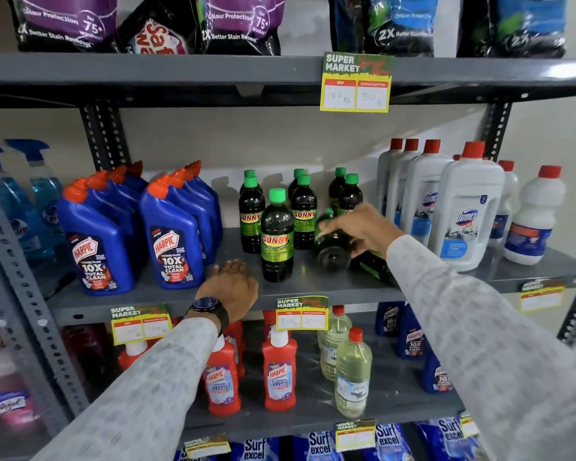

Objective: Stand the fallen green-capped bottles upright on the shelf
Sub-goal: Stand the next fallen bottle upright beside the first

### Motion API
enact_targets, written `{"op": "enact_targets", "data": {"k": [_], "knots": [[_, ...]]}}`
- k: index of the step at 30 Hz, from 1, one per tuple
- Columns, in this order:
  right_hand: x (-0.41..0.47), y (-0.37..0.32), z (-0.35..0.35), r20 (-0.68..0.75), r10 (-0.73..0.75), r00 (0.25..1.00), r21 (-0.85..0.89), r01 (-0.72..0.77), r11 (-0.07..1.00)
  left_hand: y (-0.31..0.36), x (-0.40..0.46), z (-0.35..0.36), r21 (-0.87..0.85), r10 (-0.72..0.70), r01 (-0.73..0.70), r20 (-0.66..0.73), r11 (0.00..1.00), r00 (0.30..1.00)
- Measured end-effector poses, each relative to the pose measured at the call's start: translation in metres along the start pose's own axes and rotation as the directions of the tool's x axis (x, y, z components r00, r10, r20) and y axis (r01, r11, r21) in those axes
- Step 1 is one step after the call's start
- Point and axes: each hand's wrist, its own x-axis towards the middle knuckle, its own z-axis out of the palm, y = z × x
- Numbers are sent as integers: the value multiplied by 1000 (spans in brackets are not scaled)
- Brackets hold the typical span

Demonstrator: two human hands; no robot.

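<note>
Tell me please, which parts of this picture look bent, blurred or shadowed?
Head view: wide-angle lens bows the upper shelf edge and tilts the uprights; the price tags' handwriting is soft; green-capped bottles cast soft shadows on the back wall; the right hand is slightly motion-blurred.

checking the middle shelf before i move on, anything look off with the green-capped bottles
Yes. One green-capped bottle lies on its side, base toward the camera, under the right hand. A second fallen bottle lies beside it, partly hidden by the sleeve. The other green-capped bottles stand upright. The left hand rests on the shelf edge.
</note>
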Motion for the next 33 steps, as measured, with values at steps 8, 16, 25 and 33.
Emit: {"op": "enact_targets", "data": {"k": [8, 16, 25, 33], "knots": [[-29, 26, 18, -401, -465, 790, -83, 474, 876, 3, -1, 0, -41, -11, 11, -5, 999, 1000], [-31, 68, 40, -407, -490, 771, -148, 474, 868, 0, 3, 3, -49, -12, 11, -21, 999, 1000], [-36, 60, 27, -404, -499, 767, -228, 444, 867, 0, 2, 3, -50, -26, 27, 6, 998, 1000], [-18, 8, -23, -6, -423, 906, 109, 421, 900, -1, -1, 3, -67, -3, 2, -14, 998, 1000]]}}
